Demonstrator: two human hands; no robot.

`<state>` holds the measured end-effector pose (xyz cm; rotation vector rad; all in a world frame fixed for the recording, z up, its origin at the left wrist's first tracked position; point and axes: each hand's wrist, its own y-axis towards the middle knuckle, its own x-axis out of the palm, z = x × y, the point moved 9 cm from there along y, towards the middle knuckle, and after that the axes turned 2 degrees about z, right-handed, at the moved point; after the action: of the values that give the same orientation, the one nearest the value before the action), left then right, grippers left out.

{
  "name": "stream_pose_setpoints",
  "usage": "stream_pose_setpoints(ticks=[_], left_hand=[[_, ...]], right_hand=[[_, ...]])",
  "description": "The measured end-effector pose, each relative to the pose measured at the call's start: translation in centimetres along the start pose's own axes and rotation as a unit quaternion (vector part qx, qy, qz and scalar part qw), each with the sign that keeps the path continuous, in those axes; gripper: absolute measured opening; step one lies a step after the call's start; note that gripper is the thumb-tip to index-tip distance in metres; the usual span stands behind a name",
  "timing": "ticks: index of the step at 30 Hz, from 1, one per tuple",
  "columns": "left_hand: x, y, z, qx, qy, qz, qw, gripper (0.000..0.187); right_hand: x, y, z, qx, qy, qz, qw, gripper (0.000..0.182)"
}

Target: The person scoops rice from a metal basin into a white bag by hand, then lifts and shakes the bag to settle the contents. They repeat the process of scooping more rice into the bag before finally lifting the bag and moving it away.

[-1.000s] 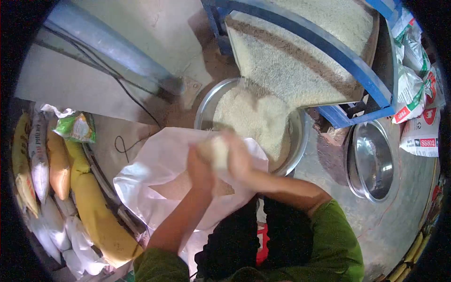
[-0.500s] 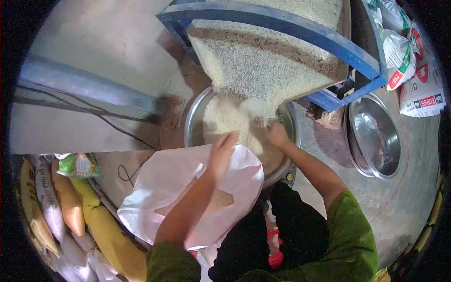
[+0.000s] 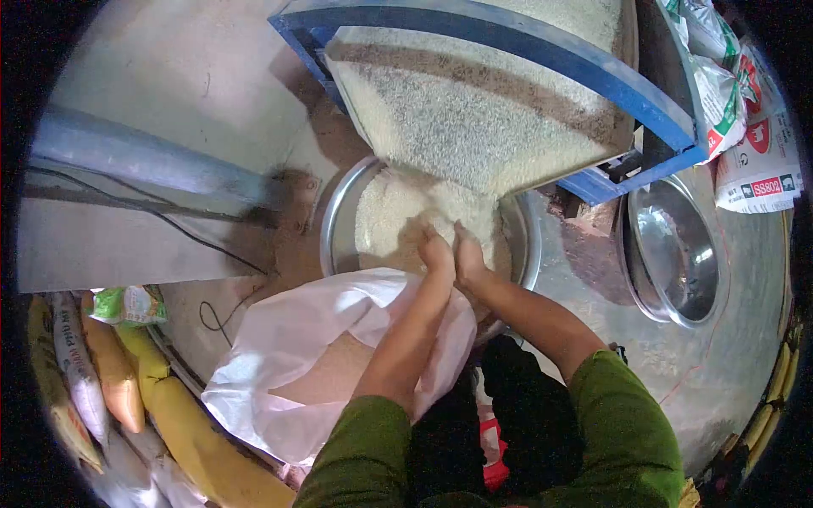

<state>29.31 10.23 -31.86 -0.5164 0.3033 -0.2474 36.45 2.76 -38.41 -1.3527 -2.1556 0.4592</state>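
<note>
My left hand and my right hand are side by side over the near part of a round metal basin. Both are cupped against the pale, rice-like grain heaped in it, and the grain partly hides my fingers. Above the basin, a sloping chute covered in the same grain ends at its far rim. A white sack gapes wide below my left forearm, its mouth against the basin's near side, and brownish grain shows inside.
A blue metal frame surrounds the chute. Nested metal basins stand on the floor to the right, below printed sacks. Filled sacks lie at the lower left. A grey pipe and a black cable are at the left.
My left hand has moved from above the sack's mouth into the basin. My right hand has shifted left beside it, and the two are now together at the grain.
</note>
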Motion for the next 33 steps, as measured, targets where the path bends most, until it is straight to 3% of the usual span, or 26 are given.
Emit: stream_pose_setpoints(ticks=[1, 3, 5, 6, 8, 10, 11, 12, 14, 15, 16, 17, 18, 19, 20, 22, 24, 26, 27, 28, 29, 31, 32, 33], left_hand=[[-0.2, -0.3, 0.6, 0.001, 0.003, -0.001, 1.000, 0.045], [-0.7, -2.4, 3.8, 0.060, -0.155, 0.001, 0.986, 0.051], [-2.2, -4.3, 6.2, 0.080, -0.149, -0.008, 0.986, 0.051], [-3.2, -5.3, 7.9, 0.104, -0.142, -0.020, 0.984, 0.052], [-6.7, -9.4, 12.5, 0.160, -0.060, -0.014, 0.985, 0.051], [-11.0, -11.8, 12.6, 0.135, -0.090, 0.005, 0.987, 0.050], [-13.4, -12.9, 13.3, 0.269, 0.080, -0.033, 0.959, 0.049], [-15.0, -14.6, 13.0, 0.391, 0.249, -0.071, 0.883, 0.048], [-19.0, -15.2, 10.4, 0.099, 0.263, -0.077, 0.957, 0.044], [-21.5, -15.4, 8.9, 0.146, 0.336, -0.055, 0.929, 0.043], [-23.3, -15.3, 7.8, 0.192, 0.405, -0.033, 0.893, 0.042], [-23.7, -15.4, 8.1, 0.195, 0.408, -0.036, 0.891, 0.042], [-25.4, -14.8, 6.2, 0.032, 0.207, -0.028, 0.977, 0.044], [-25.7, -15.3, 3.9, -0.136, -0.010, -0.017, 0.990, 0.046], [-25.2, -15.3, 4.8, -0.138, -0.009, -0.022, 0.990, 0.046], [-23.0, -14.5, 8.5, -0.091, 0.060, -0.053, 0.993, 0.042], [-18.3, -13.4, 11.5, -0.061, 0.076, -0.157, 0.983, 0.039], [-13.0, -11.8, 13.1, -0.033, 0.097, -0.211, 0.972, 0.037], [-9.8, -10.2, 14.1, 0.205, 0.189, -0.271, 0.921, 0.037], [-6.8, -8.4, 12.5, 0.083, 0.096, -0.267, 0.955, 0.035], [-4.6, -6.6, 12.2, 0.115, 0.159, -0.206, 0.959, 0.034], [-0.8, 0.4, 8.8, 0.279, 0.328, -0.047, 0.901, 0.044], [0.4, 3.0, 7.1, 0.277, 0.326, -0.048, 0.903, 0.044], [1.1, 5.5, 5.3, 0.246, 0.436, -0.016, 0.865, 0.046]], right_hand=[[0.8, -2.9, -3.8, 0.046, 0.015, 0.026, 0.998, 0.039], [1.8, -6.5, -8.1, 0.095, 0.027, 0.054, 0.994, 0.040], [2.8, -8.2, -12.3, -0.001, 0.003, 0.058, 0.998, 0.037], [3.7, -9.7, -13.5, -0.002, 0.001, 0.054, 0.999, 0.037], [6.3, -13.6, -16.3, -0.060, 0.047, -0.006, 0.997, 0.032], [8.0, -16.4, -15.9, -0.121, -0.082, -0.034, 0.989, 0.033], [10.2, -18.1, -14.1, -0.049, -0.033, -0.138, 0.989, 0.030], [12.2, -20.3, -12.7, 0.024, 0.019, -0.238, 0.971, 0.028], [14.6, -24.6, -12.0, 0.029, -0.074, -0.418, 0.905, 0.027], [14.7, -24.4, -11.6, 0.028, -0.068, -0.415, 0.907, 0.027], [15.7, -25.2, -10.3, -0.052, -0.226, -0.487, 0.842, 0.025], [16.3, -25.9, -9.0, -0.131, -0.378, -0.538, 0.742, 0.024], [16.1, -25.2, -8.7, -0.132, -0.375, -0.535, 0.746, 0.024], [15.4, -23.8, -9.6, -0.173, -0.382, -0.494, 0.762, 0.021], [14.5, -22.4, -10.9, -0.211, -0.391, -0.452, 0.773, 0.020], [11.7, -18.9, -14.7, -0.235, -0.258, -0.390, 0.852, 0.022], [7.8, -14.1, -16.3, -0.126, -0.280, -0.273, 0.912, 0.027], [3.4, -8.5, -16.3, -0.200, -0.406, -0.123, 0.883, 0.029], [1.4, -5.7, -14.8, -0.219, -0.474, -0.090, 0.848, 0.032], [-0.3, -3.0, -13.2, -0.236, -0.539, -0.056, 0.806, 0.035], [-1.3, -0.8, -11.6, -0.234, -0.542, -0.055, 0.805, 0.035], [0.3, -0.3, -10.1, -0.429, -0.551, -0.138, 0.703, 0.037], [0.8, -0.3, -9.0, -0.428, -0.553, -0.138, 0.701, 0.037], [0.7, 0.5, -7.7, -0.299, -0.300, -0.188, 0.886, 0.034]])
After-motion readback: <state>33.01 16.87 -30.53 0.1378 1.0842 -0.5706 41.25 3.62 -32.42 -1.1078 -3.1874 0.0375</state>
